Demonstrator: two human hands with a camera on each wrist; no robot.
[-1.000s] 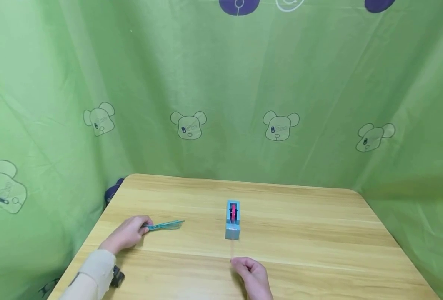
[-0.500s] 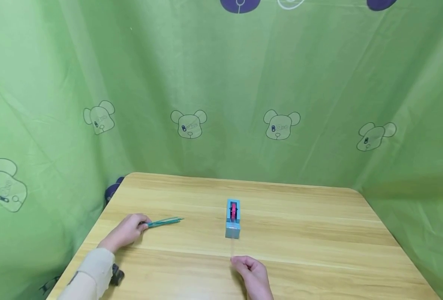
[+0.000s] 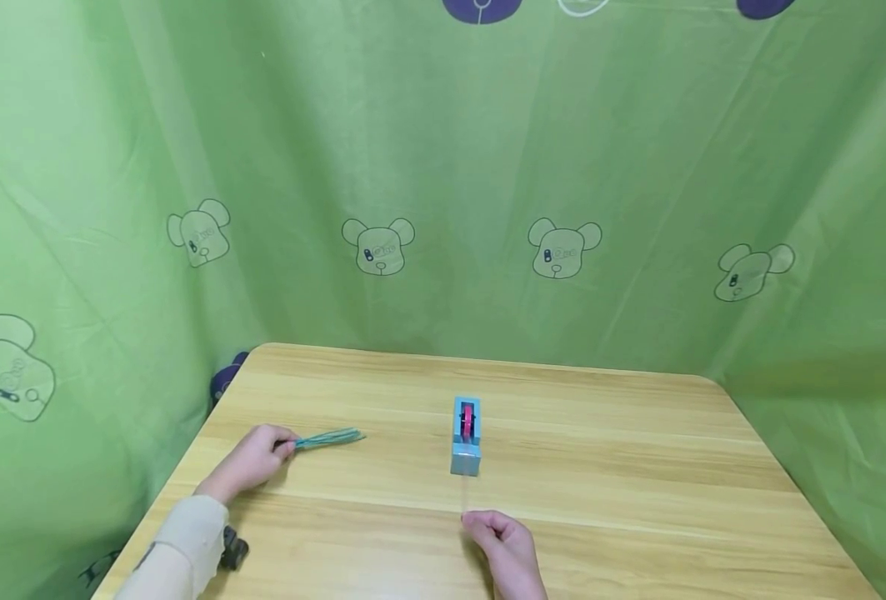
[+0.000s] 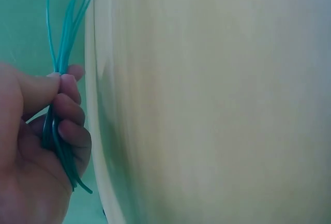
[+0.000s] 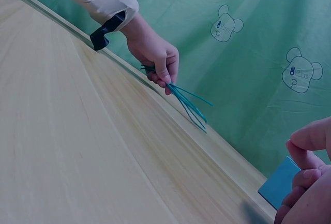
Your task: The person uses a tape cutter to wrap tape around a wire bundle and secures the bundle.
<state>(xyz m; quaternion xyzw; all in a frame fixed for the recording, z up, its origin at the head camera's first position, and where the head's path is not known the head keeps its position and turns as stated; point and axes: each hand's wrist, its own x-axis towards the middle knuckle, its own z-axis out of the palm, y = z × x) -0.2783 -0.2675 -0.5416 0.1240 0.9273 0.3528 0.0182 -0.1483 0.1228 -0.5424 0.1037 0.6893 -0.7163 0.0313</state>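
Note:
In the head view, my left hand (image 3: 251, 460) is over the table's left side, pinching a bundle of thin teal wire-like strands (image 3: 332, 438). The left wrist view shows the strands (image 4: 66, 40) fanning out above the thumb and fingertips, their lower ends passing into the curled fingers. My right hand (image 3: 506, 550) pinches the end of a clear tape strip (image 3: 465, 496) between thumb and forefinger. That strip runs to a blue tape dispenser (image 3: 466, 464) with a pink roll core (image 3: 468, 422). In the right wrist view, my right hand (image 5: 310, 188) partly hides the dispenser (image 5: 279, 182).
A wooden table (image 3: 638, 467) lies under both hands. Green curtain (image 3: 458, 167) printed with bear heads surrounds it at the back and sides. Below the left sleeve (image 3: 198, 533) sits a black device (image 3: 234, 550) at the wrist.
The teal strands have turned and shifted a little in the left hand, their free ends drawn closer together than a second ago. The right hand, tape and dispenser stay as they were.

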